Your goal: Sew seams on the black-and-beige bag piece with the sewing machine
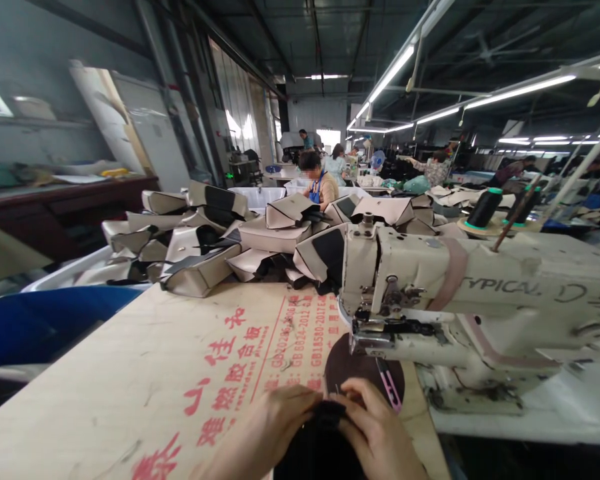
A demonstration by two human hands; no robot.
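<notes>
My left hand (270, 427) and my right hand (377, 430) meet at the bottom edge, fingers pinched on a piece of black fabric (323, 437) between them. They are just in front of the head of a cream sewing machine (460, 300) marked TYPICAL. A dark round pad (347, 367) lies under the needle area, with a pink clipper (389, 385) resting on it beside my right hand. The plywood table (170, 387) bears red printed characters.
A heap of beige and black sewn pieces (230, 243) fills the far end of the table. Black thread spools (485, 208) stand behind the machine. A blue bin (40, 320) is at left. Other people (317, 180) work at stations further back.
</notes>
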